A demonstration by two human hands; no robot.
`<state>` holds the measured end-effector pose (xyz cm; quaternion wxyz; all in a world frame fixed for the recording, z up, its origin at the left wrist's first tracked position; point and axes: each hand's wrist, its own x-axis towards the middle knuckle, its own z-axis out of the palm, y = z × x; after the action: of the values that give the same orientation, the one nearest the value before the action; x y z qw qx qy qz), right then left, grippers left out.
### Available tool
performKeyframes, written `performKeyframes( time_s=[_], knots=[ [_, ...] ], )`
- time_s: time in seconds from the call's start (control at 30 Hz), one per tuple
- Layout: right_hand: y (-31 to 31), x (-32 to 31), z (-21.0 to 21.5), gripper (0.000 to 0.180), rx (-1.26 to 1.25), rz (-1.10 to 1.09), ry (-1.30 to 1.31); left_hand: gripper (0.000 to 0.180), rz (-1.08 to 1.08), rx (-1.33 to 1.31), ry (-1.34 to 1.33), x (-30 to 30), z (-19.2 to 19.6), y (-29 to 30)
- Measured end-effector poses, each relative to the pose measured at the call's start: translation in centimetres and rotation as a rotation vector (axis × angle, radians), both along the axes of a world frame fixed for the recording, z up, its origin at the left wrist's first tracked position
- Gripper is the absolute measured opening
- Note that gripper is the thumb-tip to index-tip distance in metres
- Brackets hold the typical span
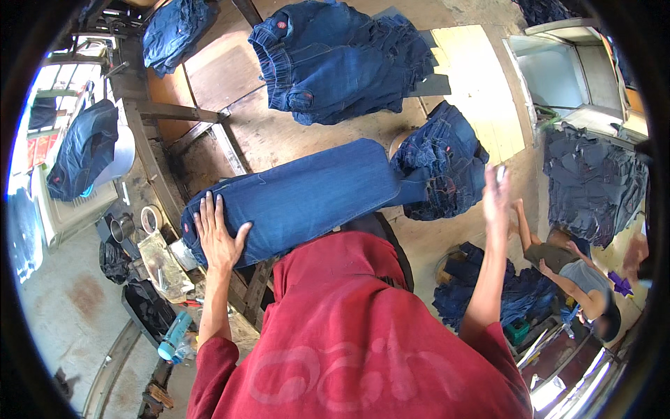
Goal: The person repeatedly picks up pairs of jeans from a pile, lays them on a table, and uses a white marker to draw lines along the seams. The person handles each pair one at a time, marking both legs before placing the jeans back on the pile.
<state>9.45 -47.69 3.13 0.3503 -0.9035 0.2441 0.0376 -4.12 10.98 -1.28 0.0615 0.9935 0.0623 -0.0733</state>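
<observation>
Two bare hands are in view. The left hand (pixel 218 237) lies flat, fingers spread, pressing on the waist end of a folded pair of blue jeans (pixel 293 199) laid across the wooden workbench (pixel 279 133); it grips nothing. The right hand (pixel 497 194) is raised clear of the bench, blurred, so whether it holds anything cannot be told. A stack of jeans (pixel 335 59) sits further back on the bench, and a second heap (pixel 447 164) lies just beside the folded pair's far end.
</observation>
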Motion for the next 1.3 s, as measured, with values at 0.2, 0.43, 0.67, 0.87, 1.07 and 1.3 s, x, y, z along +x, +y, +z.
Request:
performKeyframes(
  time_s=[0.2, 0.43, 0.67, 0.87, 1.07, 1.3],
  knots=[
    [12.7, -6.4, -2.2, 0.027, 0.165, 0.284, 0.141, 0.151, -0.276, -0.387, 0.109, 15.1, -3.3, -11.6],
    [23.7, -7.0, -2.6, 0.017, 0.171, 0.445, -0.098, 0.079, -0.494, -0.771, 0.95, 23.5, -9.5, -10.6],
    [27.0, -4.5, -6.3, 0.028, -0.03, 0.498, -0.269, 0.043, -0.475, -0.595, 0.422, 24.0, -11.8, -10.2],
    [27.7, -3.2, -7.0, 0.028, -0.165, 0.543, -0.153, 0.037, -0.498, -0.712, 0.118, 22.3, -13.8, -10.6],
    [28.0, -2.5, -7.3, 0.028, -0.245, 0.577, -0.223, 0.043, -0.54, -0.862, 0.021, 22.5, -13.4, -11.0],
    [29.7, -1.2, -7.6, 0.021, -0.325, 0.644, -0.283, 0.038, -0.553, -0.894, -0.044, 22.4, -13.2, -11.1]
  ],
)
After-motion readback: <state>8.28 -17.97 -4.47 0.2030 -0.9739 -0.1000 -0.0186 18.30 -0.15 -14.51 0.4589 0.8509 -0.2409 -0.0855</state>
